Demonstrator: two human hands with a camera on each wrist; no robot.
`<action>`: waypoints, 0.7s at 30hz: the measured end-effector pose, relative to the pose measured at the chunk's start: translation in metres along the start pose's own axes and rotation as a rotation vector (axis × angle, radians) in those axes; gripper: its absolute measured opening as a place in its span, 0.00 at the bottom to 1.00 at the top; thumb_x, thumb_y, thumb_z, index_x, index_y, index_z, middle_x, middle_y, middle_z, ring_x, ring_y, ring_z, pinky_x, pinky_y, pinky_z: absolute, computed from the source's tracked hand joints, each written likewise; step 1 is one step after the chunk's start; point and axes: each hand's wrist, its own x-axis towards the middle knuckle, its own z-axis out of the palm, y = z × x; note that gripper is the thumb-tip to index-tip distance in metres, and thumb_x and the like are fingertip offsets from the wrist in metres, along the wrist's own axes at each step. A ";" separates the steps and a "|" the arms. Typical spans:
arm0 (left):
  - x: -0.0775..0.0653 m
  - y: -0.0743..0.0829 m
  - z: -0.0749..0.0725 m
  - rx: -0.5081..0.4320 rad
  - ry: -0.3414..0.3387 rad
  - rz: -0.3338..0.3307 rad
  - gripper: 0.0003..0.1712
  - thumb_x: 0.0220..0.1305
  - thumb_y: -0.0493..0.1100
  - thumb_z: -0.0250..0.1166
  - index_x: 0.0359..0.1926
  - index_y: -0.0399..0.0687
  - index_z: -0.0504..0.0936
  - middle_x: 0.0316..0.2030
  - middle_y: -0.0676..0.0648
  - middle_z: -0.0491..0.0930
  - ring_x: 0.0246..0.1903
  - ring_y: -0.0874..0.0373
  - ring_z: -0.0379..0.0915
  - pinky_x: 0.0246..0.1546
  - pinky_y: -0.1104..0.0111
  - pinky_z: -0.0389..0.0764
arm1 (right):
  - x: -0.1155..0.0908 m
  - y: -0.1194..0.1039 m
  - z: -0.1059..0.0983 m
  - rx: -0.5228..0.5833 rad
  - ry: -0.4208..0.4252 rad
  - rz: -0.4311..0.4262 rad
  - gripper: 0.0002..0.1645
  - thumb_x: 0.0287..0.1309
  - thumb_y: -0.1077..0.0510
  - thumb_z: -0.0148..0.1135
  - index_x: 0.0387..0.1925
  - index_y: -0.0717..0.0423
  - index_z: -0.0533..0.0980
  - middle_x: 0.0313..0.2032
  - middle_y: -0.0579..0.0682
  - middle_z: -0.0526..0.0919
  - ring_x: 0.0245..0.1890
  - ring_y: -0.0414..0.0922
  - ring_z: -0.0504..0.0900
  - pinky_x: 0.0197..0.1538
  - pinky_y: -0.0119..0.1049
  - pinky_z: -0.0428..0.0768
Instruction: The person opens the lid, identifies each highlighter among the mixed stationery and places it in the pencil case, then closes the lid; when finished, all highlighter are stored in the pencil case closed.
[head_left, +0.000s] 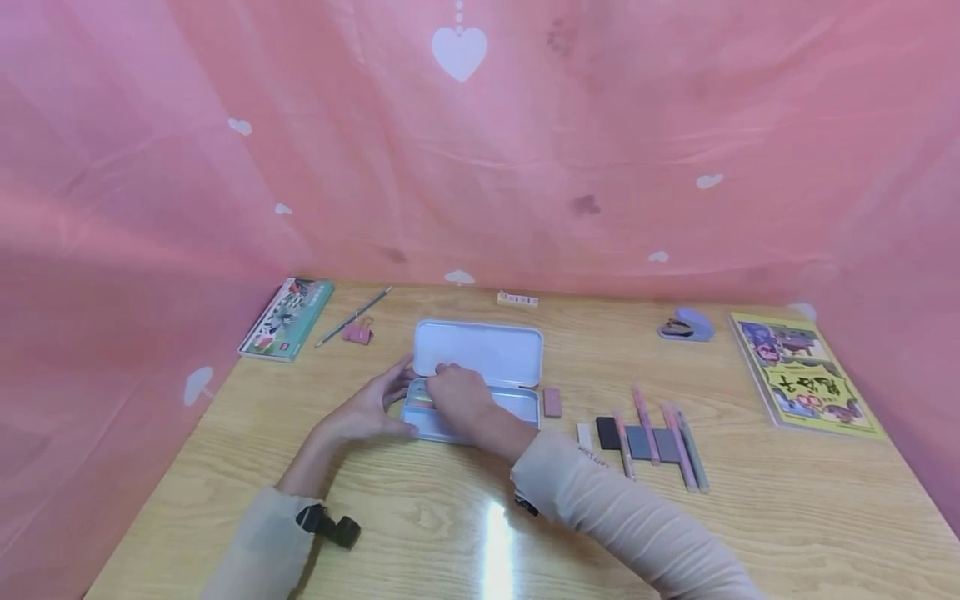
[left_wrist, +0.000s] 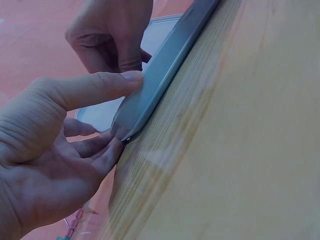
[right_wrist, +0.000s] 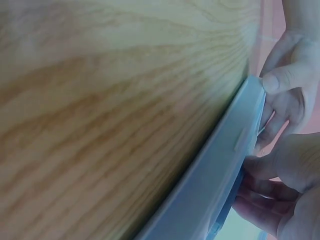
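Observation:
A light-blue pencil case (head_left: 527, 407) stands with its lid (head_left: 480, 353) raised at the back. My left hand (head_left: 371, 410) grips its left end, the thumb on the front wall and fingers around the end, as the left wrist view shows. Over the left half of the case, my right hand (head_left: 462, 402) reaches in from above with bent fingers. In the right wrist view its thumb is right at the rim and the fingertips are hidden behind the wall; I cannot tell whether they hold anything. Slim yellowish and orange items (head_left: 422, 397) lie in the left part of the case.
Right of the case lie a pink eraser (head_left: 552, 402), a white block (head_left: 584, 434) and several pens (head_left: 678, 446) across dark flat pieces (head_left: 639, 442). Farther out are a stapler (head_left: 686, 326), a yellow book (head_left: 808, 375), a green book (head_left: 288, 319), a pencil (head_left: 352, 317) and a pink binder clip (head_left: 358, 332).

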 end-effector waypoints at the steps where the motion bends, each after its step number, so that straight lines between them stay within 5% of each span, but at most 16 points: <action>1: 0.000 0.000 0.000 0.003 0.000 -0.003 0.68 0.40 0.32 0.76 0.74 0.51 0.39 0.63 0.44 0.62 0.68 0.48 0.54 0.69 0.67 0.59 | 0.000 0.000 0.001 -0.007 -0.005 0.000 0.08 0.57 0.60 0.61 0.39 0.52 0.82 0.33 0.49 0.80 0.32 0.44 0.79 0.32 0.39 0.85; 13: 0.002 0.004 0.001 0.006 -0.001 -0.023 0.68 0.41 0.32 0.76 0.75 0.53 0.39 0.64 0.44 0.61 0.69 0.48 0.52 0.69 0.65 0.59 | 0.000 0.006 0.000 0.053 0.031 0.027 0.07 0.55 0.61 0.62 0.36 0.52 0.81 0.31 0.47 0.79 0.31 0.43 0.78 0.30 0.39 0.85; 21: -0.002 0.003 0.001 -0.023 -0.003 -0.023 0.69 0.41 0.32 0.76 0.75 0.53 0.38 0.63 0.44 0.61 0.69 0.48 0.52 0.69 0.65 0.59 | -0.025 0.022 -0.053 0.180 0.133 0.047 0.19 0.57 0.48 0.63 0.50 0.49 0.79 0.35 0.48 0.81 0.33 0.44 0.80 0.29 0.39 0.83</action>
